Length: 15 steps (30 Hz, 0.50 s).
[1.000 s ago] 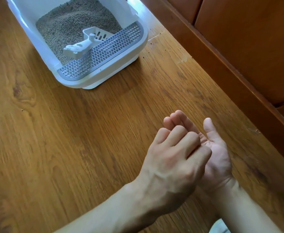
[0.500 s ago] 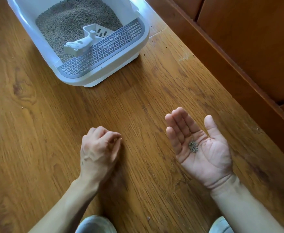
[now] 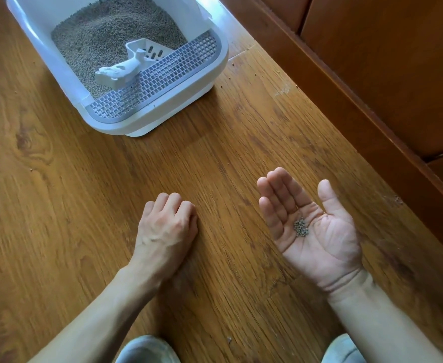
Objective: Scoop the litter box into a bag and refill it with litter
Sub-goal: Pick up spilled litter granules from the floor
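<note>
A white litter box (image 3: 210, 82) stands on the wooden floor at the top left, filled with grey-brown litter (image 3: 105, 30). A white slotted scoop (image 3: 128, 65) lies in the litter against the grey grid step (image 3: 162, 77). My right hand (image 3: 312, 229) is held palm up, fingers straight, with a small heap of grey litter pellets (image 3: 301, 228) in the palm. My left hand (image 3: 166, 229) rests knuckles up on the floor with its fingers curled under; what the fingertips touch is hidden.
Dark wooden furniture panels (image 3: 372, 74) run diagonally along the right. Stray litter crumbs (image 3: 246, 48) dot the floor beside the box. My knees (image 3: 147, 349) show at the bottom edge. Bare floor (image 3: 58, 205) lies between the box and my hands.
My left hand has left the right palm, where it dropped pellets, and moved left down to the floor. The right hand stays palm up with the pellets.
</note>
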Tool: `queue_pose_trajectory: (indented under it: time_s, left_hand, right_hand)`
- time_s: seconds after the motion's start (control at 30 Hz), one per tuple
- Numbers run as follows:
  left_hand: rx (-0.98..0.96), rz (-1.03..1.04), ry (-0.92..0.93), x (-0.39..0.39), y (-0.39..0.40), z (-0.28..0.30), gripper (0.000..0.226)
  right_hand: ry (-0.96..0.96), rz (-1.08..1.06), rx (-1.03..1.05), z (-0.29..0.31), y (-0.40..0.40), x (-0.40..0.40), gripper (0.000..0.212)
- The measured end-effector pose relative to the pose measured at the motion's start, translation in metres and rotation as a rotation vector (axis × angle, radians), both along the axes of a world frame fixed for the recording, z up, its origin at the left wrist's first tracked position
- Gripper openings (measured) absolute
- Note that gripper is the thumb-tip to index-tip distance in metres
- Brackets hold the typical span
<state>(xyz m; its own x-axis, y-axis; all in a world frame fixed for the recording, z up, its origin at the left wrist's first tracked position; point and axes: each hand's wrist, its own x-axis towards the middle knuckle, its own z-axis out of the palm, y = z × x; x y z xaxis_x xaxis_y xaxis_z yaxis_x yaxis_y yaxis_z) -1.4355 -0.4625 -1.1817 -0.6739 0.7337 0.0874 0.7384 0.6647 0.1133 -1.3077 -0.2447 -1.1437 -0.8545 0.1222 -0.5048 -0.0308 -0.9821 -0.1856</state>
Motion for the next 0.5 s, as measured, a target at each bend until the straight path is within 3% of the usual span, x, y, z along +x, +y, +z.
queue_pose_trajectory:
  time_s: [0.27, 0.5]
  left_hand:
    - [0.119, 0.011, -0.074, -0.004, 0.027, 0.006, 0.014]
    - [0.054, -0.029, -0.049, -0.018, 0.051, 0.005, 0.017]
  right_hand:
    - [0.034, 0.066, -0.023, 0.003, -0.001, -0.002, 0.077]
    - [0.037, 0.059, 0.007, 0.005, -0.001, -0.002, 0.075]
